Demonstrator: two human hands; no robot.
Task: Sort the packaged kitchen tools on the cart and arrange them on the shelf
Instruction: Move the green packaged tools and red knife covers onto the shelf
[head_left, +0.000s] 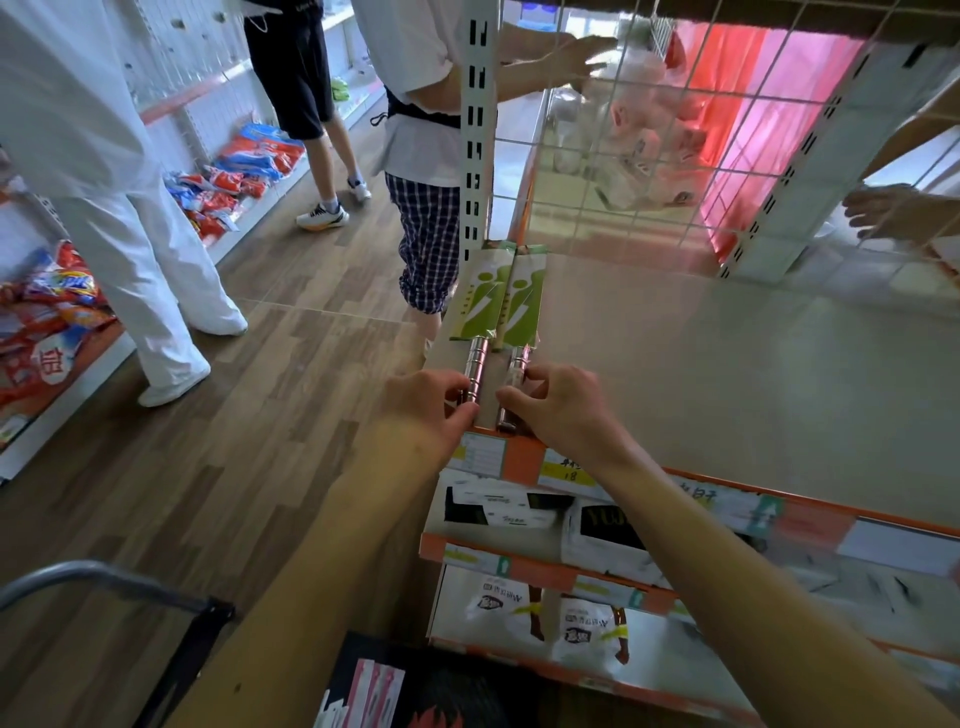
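Observation:
Two packaged kitchen knives lie side by side at the left end of the beige shelf (701, 374), their blades in green-and-white card sleeves. My left hand (423, 402) pinches the steel handle of the left knife (480, 304). My right hand (558, 402) grips the steel handle of the right knife (522, 301). Both handles point toward me, near the shelf's front edge. The cart (104, 587) is at the bottom left, with pink-and-white packages (363, 691) on a dark surface below my arms.
A white slotted upright (475, 130) and wire mesh back (675, 130) bound the shelf. Lower shelves hold white packaged goods (592, 618) behind orange price rails. Three people stand in the wood-floored aisle at left. Another person's hand (883, 210) shows behind the mesh at right.

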